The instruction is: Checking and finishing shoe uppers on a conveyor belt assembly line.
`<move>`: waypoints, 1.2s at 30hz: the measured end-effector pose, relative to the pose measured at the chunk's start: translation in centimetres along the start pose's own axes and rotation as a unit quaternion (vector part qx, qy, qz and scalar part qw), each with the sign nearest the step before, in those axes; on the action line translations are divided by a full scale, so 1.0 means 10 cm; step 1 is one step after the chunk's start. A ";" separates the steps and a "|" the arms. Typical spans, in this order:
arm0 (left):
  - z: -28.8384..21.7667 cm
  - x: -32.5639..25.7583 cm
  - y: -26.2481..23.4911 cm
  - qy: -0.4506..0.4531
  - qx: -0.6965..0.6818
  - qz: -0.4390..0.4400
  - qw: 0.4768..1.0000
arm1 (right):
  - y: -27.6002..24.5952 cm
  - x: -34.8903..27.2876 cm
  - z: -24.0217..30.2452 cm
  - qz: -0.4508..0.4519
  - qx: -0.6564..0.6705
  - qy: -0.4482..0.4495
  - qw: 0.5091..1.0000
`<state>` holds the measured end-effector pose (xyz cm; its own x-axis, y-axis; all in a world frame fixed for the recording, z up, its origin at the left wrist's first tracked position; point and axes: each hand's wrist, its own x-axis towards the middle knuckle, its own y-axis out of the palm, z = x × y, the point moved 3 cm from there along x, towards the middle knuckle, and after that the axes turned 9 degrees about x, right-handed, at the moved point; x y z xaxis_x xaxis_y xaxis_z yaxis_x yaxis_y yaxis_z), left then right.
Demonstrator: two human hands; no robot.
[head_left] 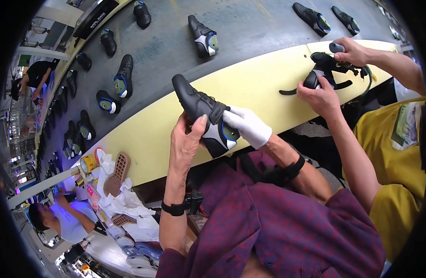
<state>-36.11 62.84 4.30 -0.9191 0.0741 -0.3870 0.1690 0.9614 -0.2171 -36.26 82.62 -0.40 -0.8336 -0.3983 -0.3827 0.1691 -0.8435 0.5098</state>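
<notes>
I hold a black shoe (pixel 197 101) with a strap and a grey-green last inside it, above the pale yellow bench edge (pixel 250 83). My bare left hand (pixel 186 139) grips the shoe from below at its heel side. My right hand (pixel 247 126), in a white glove, presses on the heel opening and the strap. The toe points up and to the left.
A dark conveyor belt (pixel 166 46) beyond the bench carries several black shoes on lasts. To my right a person in a yellow shirt (pixel 398 153) handles another black shoe (pixel 324 69). A brown outsole (pixel 116 173), white paper and tape rolls lie at lower left.
</notes>
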 end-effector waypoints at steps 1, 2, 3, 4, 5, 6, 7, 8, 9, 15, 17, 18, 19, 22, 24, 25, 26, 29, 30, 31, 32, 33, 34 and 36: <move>0.01 0.00 0.03 -0.007 -0.014 0.010 1.000 | -0.03 0.00 0.01 0.004 -0.010 0.005 1.000; 0.01 0.01 0.07 -0.011 -0.029 0.019 0.999 | -0.06 0.02 0.05 0.008 -0.022 0.007 1.000; 0.02 0.01 0.12 -0.011 -0.029 0.022 0.999 | -0.10 0.03 0.10 0.005 -0.022 0.007 1.000; 0.06 0.01 0.19 -0.011 -0.078 0.017 0.997 | -0.15 0.03 0.15 -0.007 -0.048 0.015 0.999; 0.15 -0.02 0.23 -0.014 -0.124 0.006 0.992 | -0.16 0.05 0.14 -0.011 -0.071 0.026 0.997; 0.23 -0.02 0.29 0.001 -0.158 -0.002 0.987 | -0.15 0.05 0.18 -0.024 -0.059 0.007 0.998; 0.28 -0.03 0.37 0.002 -0.159 -0.001 0.987 | -0.16 0.03 0.18 -0.025 -0.060 0.006 0.998; 0.31 -0.05 0.48 -0.010 -0.198 -0.023 0.980 | -0.23 -0.03 0.17 -0.047 -0.075 0.015 0.996; 0.36 -0.05 0.54 -0.023 -0.237 -0.046 0.970 | -0.30 -0.05 0.15 -0.068 -0.091 0.025 0.993; 0.23 0.03 0.08 -0.166 0.093 0.107 0.976 | -0.87 0.06 -0.05 -0.177 -0.275 -0.065 0.943; -0.35 0.08 0.03 0.363 0.625 -0.145 0.676 | -0.79 -0.01 0.06 -0.226 -0.447 -0.205 0.841; -0.29 0.21 0.01 0.363 0.623 -0.147 0.677 | -0.74 -0.01 0.08 -0.231 -0.410 -0.213 0.856; -0.12 0.37 0.04 0.376 0.573 -0.060 0.726 | -0.65 -0.04 0.09 -0.231 -0.413 -0.212 0.855; 0.03 0.58 0.17 0.349 0.561 0.034 0.750 | -0.56 0.01 0.08 -0.270 -0.405 -0.112 0.866; 0.09 0.57 0.28 0.331 0.584 0.034 0.740 | -0.56 0.07 0.07 -0.284 -0.449 -0.122 0.839; 0.11 0.51 0.33 0.338 0.578 0.042 0.741 | -0.57 0.09 0.08 -0.280 -0.462 -0.106 0.835; 0.12 0.48 0.36 0.326 0.581 0.026 0.745 | -0.58 0.11 0.09 -0.289 -0.464 -0.102 0.831; 0.20 0.46 0.41 0.312 0.584 -0.007 0.749 | -0.57 0.14 0.08 -0.262 -0.488 -0.085 0.828; 0.20 0.45 0.42 0.323 0.588 -0.031 0.741 | -0.55 0.15 0.09 -0.261 -0.494 -0.080 0.826; 0.21 0.43 0.44 0.334 0.592 -0.056 0.731 | -0.54 0.15 0.10 -0.261 -0.499 -0.075 0.823; 0.21 0.45 0.45 0.334 0.591 -0.058 0.732 | -0.57 0.19 0.12 -0.271 -0.491 -0.077 0.824; 0.22 0.46 0.47 0.331 0.591 -0.059 0.733 | -0.60 0.21 0.12 -0.271 -0.492 -0.079 0.823; 0.22 0.47 0.48 0.328 0.591 -0.059 0.735 | -0.63 0.22 0.11 -0.253 -0.508 -0.064 0.821; 0.25 0.45 0.47 0.325 0.595 -0.058 0.733 | -0.65 0.22 0.15 -0.224 -0.525 -0.051 0.820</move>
<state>-38.55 67.01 -0.73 -0.8624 0.4915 0.1208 -0.0885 0.0886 -0.9921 -39.96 87.75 -3.43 -0.9661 0.0223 -0.2573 0.1498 -0.7634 -0.6284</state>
